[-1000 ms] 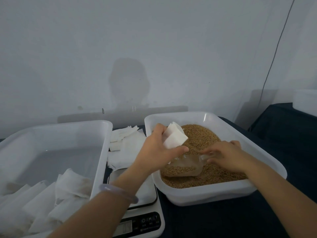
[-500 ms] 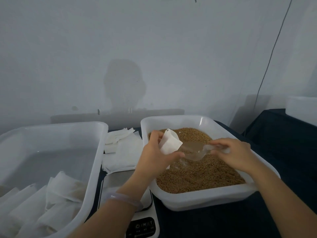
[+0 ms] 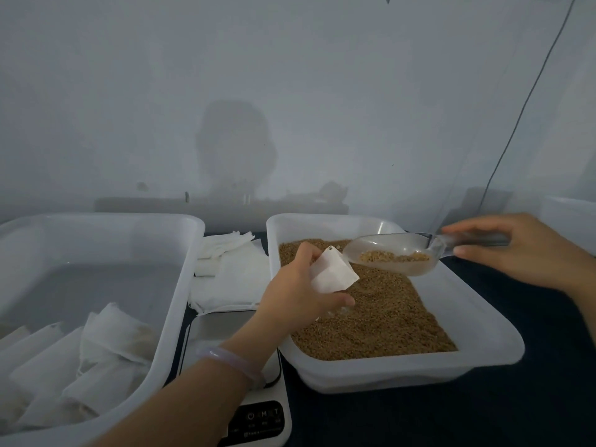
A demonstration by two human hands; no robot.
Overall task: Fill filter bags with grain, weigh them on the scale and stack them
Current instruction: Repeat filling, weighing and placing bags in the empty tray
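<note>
My left hand (image 3: pixel 298 293) grips a small white filter bag (image 3: pixel 333 275) over the left part of the white grain tray (image 3: pixel 419 369), which is filled with brown grain (image 3: pixel 380 321). My right hand (image 3: pixel 512 250) holds the handle of a clear plastic scoop (image 3: pixel 393 253) carrying a little grain; the scoop's lip is at the bag's mouth. The white scale (image 3: pixel 225 343) stands between the two trays, partly hidden under my left forearm.
A large white bin (image 3: pixel 180 285) on the left holds several filled filter bags (image 3: pixel 96 356). A pile of flat white bags (image 3: pixel 229 272) lies behind the scale. Dark cloth covers the table (image 3: pixel 516 414); a white box (image 3: pixel 571 221) stands at the far right.
The scoop has risen out of the grain with a small load and tipped toward the bag's mouth. My right hand has moved up and right. My left hand keeps the bag over the tray.
</note>
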